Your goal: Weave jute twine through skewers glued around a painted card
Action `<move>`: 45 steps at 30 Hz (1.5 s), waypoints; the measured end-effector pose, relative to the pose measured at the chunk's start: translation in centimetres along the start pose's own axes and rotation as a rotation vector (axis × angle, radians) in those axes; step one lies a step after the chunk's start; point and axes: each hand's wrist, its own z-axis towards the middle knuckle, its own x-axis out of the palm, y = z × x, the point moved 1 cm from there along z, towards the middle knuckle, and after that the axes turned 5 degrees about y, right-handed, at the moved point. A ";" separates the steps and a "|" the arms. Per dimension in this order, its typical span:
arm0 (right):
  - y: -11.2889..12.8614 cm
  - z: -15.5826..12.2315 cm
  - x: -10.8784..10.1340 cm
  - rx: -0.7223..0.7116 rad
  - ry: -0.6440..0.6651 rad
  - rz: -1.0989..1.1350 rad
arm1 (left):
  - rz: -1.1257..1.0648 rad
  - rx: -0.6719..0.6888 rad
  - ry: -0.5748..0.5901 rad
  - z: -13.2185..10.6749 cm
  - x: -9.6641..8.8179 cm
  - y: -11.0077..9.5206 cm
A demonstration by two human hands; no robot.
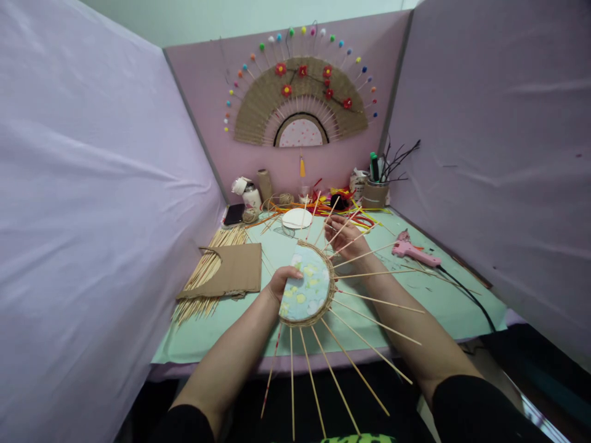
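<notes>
My left hand (pixel 282 282) grips a half-disc (pixel 308 283) by its straight edge, thumb on the front face. The half-disc is covered in light blue patterned material with yellow and white patches, and twine borders its curved rim. Thin wooden sticks (pixel 353 363) fan out from that rim, tilted over the table and toward my lap. Behind the upper sticks is my right hand (pixel 345 237), fingers bent and tips pinched at one wooden stick (pixel 333 208). Part of the right palm is hidden by other sticks.
Left lies cut cardboard (pixel 240 267) over a pile of sticks (pixel 210 264). A pink glue gun (pixel 415 251) with a cord rests right. Behind are a white disc (pixel 297 218), pipe cleaners (pixel 369 216), a bottle (pixel 252 198), a phone (pixel 234 214). A decorated fan (pixel 258 101) hangs behind.
</notes>
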 end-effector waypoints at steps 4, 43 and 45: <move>1.5 0.3 -0.9 -0.032 -0.026 0.041 | 0.012 0.046 -0.004 0.1 0.7 -0.2; -4.6 -1.4 2.5 0.134 0.152 -0.255 | -0.021 0.054 -0.060 1.1 0.6 0.5; -5.0 -1.7 2.5 0.167 0.198 -0.239 | -0.026 0.055 -0.074 1.1 0.3 0.5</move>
